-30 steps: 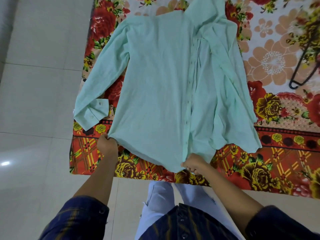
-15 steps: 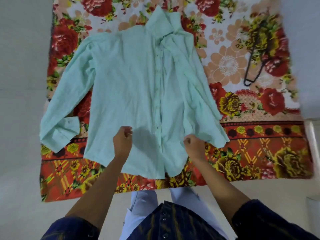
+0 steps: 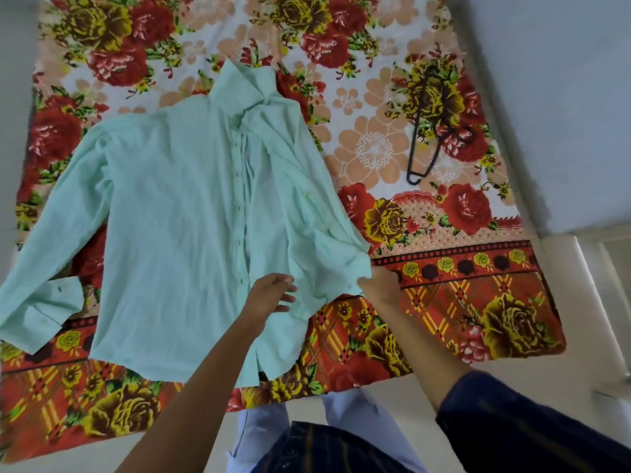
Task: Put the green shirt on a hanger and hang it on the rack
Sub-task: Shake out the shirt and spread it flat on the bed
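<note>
Bedsheet (image 3: 444,302), floral red/yellow/peach, fills most of the frame, spread flat, pale floor around it. Green shirt (image 3: 177,227) lies on the sheet across left and centre of frame, front up, collar toward top centre, button placket running down the middle, one sleeve stretched to lower left with cuff folded back. Shirt's right-side panel is bunched and rumpled toward centre right. Black hanger (image 3: 426,145) lies flat on the sheet in upper right, well apart from the shirt and both hands. Left hand (image 3: 269,295) is over the lower middle of the shirt just right of the placket, fingers loosely spread, gripping nothing. Right hand (image 3: 379,285) is at the shirt's right edge, centre right of frame, pinching the bunched fabric there.
</note>
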